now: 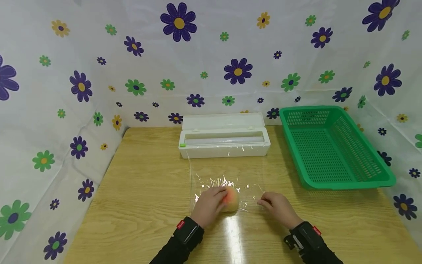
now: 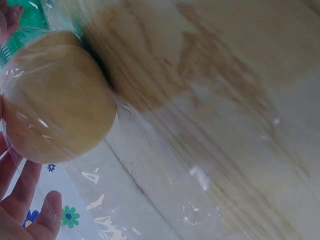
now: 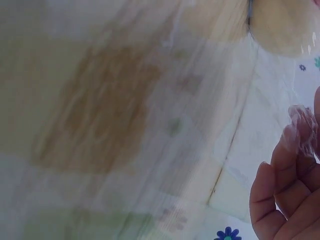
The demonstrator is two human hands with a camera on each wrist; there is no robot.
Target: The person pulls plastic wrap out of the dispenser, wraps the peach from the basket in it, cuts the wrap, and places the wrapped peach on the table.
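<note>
A yellow-and-pink peach sits on the table near the front, with clear plastic wrap about it. My left hand holds the peach from its left side. Seen from the left wrist, the peach has shiny wrap over it, and part of my left hand shows below. My right hand pinches the wrap's right edge; a bunched bit of wrap shows at its fingertips in the right wrist view. From my hands the sheet runs back to a white wrap dispenser.
The dispenser's lid stands raised, with a roll inside. To the right is a green perforated basket. A flower-patterned cloth hangs behind and beside the wooden table.
</note>
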